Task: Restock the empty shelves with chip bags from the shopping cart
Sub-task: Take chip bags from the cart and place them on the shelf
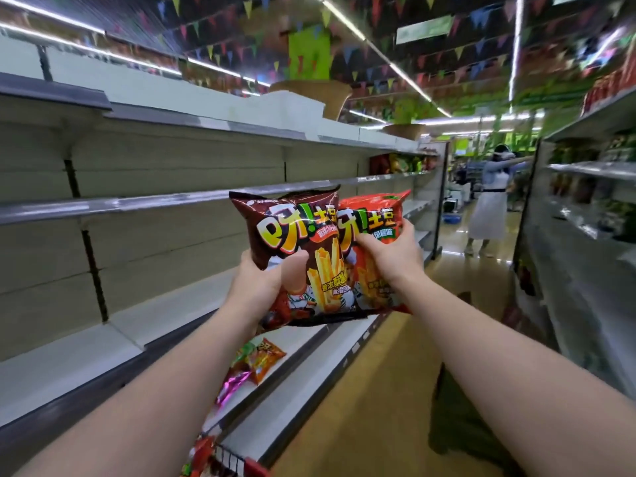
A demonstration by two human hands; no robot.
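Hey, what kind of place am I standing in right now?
Most likely a supermarket aisle: long tiered shelves run down both sides, snack bags sit stocked further along, and each hand holds a chip bag, brown and red.

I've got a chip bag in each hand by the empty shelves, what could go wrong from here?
The brown bag overlaps the red bag, so setting one down may drag the other off. The left hand pinches its bag only at the lower edge; it might slip. Bags on the low shelf lie near its edge and could get knocked.
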